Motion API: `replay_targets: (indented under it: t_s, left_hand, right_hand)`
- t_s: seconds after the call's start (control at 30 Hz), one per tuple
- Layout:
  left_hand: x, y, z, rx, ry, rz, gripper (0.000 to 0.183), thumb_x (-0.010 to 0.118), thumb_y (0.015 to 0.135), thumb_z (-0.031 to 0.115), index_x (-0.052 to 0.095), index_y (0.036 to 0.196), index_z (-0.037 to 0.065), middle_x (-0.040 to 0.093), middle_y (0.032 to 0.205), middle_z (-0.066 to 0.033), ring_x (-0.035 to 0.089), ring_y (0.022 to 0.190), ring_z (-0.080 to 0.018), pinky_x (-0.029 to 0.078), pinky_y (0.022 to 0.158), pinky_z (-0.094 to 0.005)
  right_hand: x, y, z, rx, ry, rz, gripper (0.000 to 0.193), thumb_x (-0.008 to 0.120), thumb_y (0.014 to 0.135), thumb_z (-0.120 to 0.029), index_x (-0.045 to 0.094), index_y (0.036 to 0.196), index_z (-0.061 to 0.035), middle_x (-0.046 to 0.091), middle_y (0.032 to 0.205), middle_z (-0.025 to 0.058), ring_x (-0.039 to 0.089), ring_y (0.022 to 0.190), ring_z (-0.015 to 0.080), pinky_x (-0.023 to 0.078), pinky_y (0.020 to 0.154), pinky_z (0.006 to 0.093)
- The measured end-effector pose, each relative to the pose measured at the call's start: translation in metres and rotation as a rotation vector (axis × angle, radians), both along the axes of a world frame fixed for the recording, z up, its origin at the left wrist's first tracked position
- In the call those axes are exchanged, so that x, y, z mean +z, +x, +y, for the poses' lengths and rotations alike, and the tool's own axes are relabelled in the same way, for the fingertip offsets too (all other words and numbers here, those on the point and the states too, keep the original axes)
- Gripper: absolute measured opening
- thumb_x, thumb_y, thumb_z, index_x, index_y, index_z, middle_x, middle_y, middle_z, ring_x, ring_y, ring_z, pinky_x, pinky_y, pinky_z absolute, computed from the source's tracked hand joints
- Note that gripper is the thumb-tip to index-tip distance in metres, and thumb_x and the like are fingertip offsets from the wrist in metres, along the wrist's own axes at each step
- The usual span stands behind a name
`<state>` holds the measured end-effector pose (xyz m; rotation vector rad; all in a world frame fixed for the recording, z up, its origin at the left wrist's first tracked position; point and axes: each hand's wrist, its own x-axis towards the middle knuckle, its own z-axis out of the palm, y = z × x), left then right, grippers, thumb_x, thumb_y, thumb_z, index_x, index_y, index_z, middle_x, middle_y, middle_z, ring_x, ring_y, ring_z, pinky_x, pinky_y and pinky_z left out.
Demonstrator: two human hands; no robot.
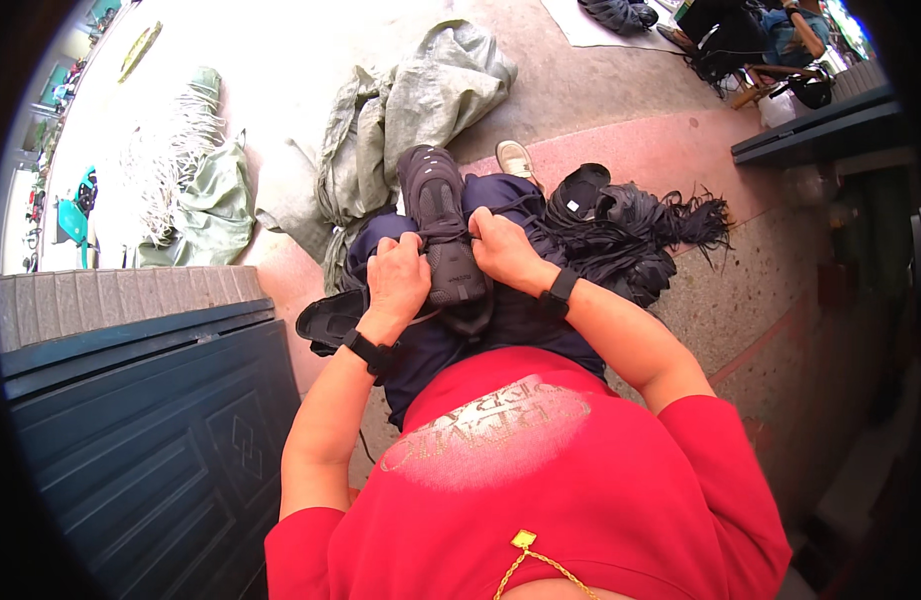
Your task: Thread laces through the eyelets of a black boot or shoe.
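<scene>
A dark grey and black sneaker (pixel 442 215) rests lengthwise across my lap between my hands, its toe toward the far side. Black laces (pixel 445 231) run across its upper. At the shoe's left side my left hand (pixel 398 278) is closed, fingers curled in a pinch by the lacing. My right hand (pixel 507 252) is likewise closed at the right side, a bit of lace showing at its fingertips. Another black shoe (pixel 330 318) lies left of my lap. To the right of my legs are black shoes (pixel 580 190) and a bundle of black laces (pixel 680 220).
Grey-green sacks (pixel 420 100) lie just beyond my knees. Farther left, a pale lace bundle (pixel 180 150) lies by another green sack (pixel 215 205). A blue panelled door (pixel 160 440) stands close on my left. A person (pixel 802 30) sits at the far right.
</scene>
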<state>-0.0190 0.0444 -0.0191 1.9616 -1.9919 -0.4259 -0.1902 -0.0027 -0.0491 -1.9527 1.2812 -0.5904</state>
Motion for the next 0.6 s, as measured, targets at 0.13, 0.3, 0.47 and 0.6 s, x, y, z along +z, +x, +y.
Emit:
replay_targets:
  t_s: [0.13, 0.3, 0.47, 0.6]
  left_hand:
    - [0.007, -0.010, -0.014, -0.135, -0.170, -0.079, 0.014, 0.062, 0.070, 0.014, 0.056, 0.079, 0.005, 0.057, 0.078, -0.0077, 0.051, 0.082, -0.0272, 0.042, 0.067, -0.0373]
    - [-0.005, -0.013, -0.042, -0.326, -0.134, -0.193, 0.011, 0.063, 0.068, 0.012, 0.054, 0.070, 0.005, 0.055, 0.075, -0.0082, 0.050, 0.076, -0.0282, 0.042, 0.064, -0.0391]
    - [-0.005, -0.001, -0.051, -0.315, -0.221, -0.124, 0.012, 0.061, 0.070, 0.007, 0.051, 0.072, 0.002, 0.055, 0.069, -0.0118, 0.051, 0.072, -0.0282, 0.043, 0.062, -0.0362]
    - [0.000, 0.003, -0.066, -0.056, 0.251, 0.519, 0.015, 0.065, 0.074, 0.010, 0.053, 0.078, 0.001, 0.055, 0.069, -0.0024, 0.050, 0.060, -0.0116, 0.042, 0.055, -0.0228]
  right_hand:
    - [-0.005, -0.005, -0.001, 0.034, -0.017, -0.026, 0.013, 0.049, 0.071, -0.001, 0.050, 0.084, -0.0016, 0.055, 0.075, 0.0188, 0.054, 0.076, 0.0364, 0.043, 0.069, 0.0435]
    - [-0.013, -0.002, -0.005, 0.191, -0.176, -0.005, 0.009, 0.052, 0.069, -0.004, 0.055, 0.078, -0.0049, 0.056, 0.075, 0.0149, 0.054, 0.076, 0.0328, 0.044, 0.067, 0.0412]
    - [0.003, 0.000, -0.009, 0.408, -0.429, 0.344, 0.005, 0.057, 0.066, -0.011, 0.058, 0.071, -0.0101, 0.057, 0.071, 0.0071, 0.054, 0.074, 0.0242, 0.041, 0.061, 0.0350]
    - [0.014, -0.005, -0.012, 0.374, -0.625, 0.377, 0.006, 0.055, 0.068, -0.011, 0.057, 0.074, -0.0106, 0.054, 0.073, 0.0053, 0.051, 0.075, 0.0209, 0.038, 0.064, 0.0314]
